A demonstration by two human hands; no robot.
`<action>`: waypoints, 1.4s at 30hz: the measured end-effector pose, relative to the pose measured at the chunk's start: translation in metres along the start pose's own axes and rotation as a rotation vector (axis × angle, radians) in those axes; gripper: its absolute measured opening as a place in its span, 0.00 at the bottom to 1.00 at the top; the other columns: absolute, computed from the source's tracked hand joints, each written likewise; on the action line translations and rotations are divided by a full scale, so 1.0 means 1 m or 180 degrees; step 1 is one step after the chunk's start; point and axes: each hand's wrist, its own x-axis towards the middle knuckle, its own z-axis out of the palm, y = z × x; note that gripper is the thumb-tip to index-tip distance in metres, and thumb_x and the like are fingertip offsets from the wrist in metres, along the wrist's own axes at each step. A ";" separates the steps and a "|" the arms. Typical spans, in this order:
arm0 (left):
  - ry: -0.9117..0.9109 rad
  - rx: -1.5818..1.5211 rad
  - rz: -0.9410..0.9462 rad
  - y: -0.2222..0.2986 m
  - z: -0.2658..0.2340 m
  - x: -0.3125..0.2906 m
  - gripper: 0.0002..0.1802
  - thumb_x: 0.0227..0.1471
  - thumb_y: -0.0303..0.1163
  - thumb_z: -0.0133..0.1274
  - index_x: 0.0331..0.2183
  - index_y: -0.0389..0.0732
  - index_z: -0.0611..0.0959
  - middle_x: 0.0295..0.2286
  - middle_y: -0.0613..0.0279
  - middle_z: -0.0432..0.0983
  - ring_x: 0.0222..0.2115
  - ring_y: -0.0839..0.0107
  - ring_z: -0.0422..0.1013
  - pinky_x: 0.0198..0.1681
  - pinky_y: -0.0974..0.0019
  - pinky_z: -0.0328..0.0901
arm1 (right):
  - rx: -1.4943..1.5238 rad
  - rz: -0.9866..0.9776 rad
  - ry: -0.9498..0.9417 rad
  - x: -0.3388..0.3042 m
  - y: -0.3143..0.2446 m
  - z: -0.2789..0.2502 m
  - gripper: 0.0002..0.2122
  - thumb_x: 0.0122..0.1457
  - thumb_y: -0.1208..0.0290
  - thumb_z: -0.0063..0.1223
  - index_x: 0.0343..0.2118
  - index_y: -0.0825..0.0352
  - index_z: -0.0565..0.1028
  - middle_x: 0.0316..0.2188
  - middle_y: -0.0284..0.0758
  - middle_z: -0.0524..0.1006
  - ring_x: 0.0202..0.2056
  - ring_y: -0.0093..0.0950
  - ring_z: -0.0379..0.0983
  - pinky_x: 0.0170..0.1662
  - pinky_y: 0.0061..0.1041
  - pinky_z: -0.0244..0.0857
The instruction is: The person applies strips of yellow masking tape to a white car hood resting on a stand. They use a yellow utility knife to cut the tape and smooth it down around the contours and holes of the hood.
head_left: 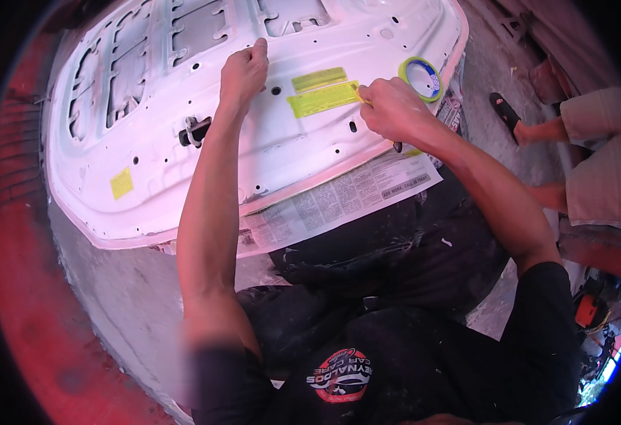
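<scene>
From where I stand, a person in a black shirt is bent over a broad white-painted car panel with slots and holes cut through it. Their right hand is pinching the right end of a long strip of bright yellow-green tape, which lies on the panel ahead of them, just on the near side of a shorter yellow-green patch. The left hand hangs over the panel further left, its fingers curled in; I can't tell whether anything is in it. Just beyond the right hand, near the panel's right edge, sits a ring-shaped roll of yellow-green tape with a blue label inside. Over on the left are a small black metal latch and, further out, a small yellow square. Printed grey newspaper sticks out along the near edge. Off to the right, somebody in beige shorts and a black sandal is near the panel.
</scene>
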 end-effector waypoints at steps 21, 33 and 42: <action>0.0035 -0.0003 0.0051 -0.006 0.001 0.005 0.33 0.62 0.54 0.44 0.33 0.30 0.83 0.20 0.56 0.77 0.19 0.67 0.74 0.29 0.62 0.70 | -0.0128 0.0039 0.0008 -0.012 -0.008 0.001 0.11 0.50 0.75 0.49 0.33 0.76 0.80 0.26 0.56 0.77 0.32 0.51 0.77 0.41 0.46 0.69; 0.0013 -0.0033 0.0045 -0.007 0.001 0.004 0.33 0.62 0.55 0.44 0.32 0.30 0.83 0.21 0.55 0.77 0.19 0.66 0.74 0.30 0.62 0.70 | -0.0113 -0.0096 0.0052 -0.013 -0.001 0.007 0.15 0.56 0.73 0.48 0.42 0.76 0.78 0.19 0.55 0.75 0.24 0.48 0.77 0.33 0.44 0.69; 0.0021 -0.0032 0.0068 -0.005 0.001 0.003 0.33 0.62 0.54 0.44 0.33 0.30 0.83 0.21 0.54 0.78 0.19 0.66 0.74 0.30 0.61 0.70 | -0.0102 -0.0179 0.0105 -0.016 0.002 0.008 0.14 0.56 0.74 0.48 0.41 0.77 0.78 0.18 0.57 0.73 0.24 0.49 0.77 0.32 0.45 0.68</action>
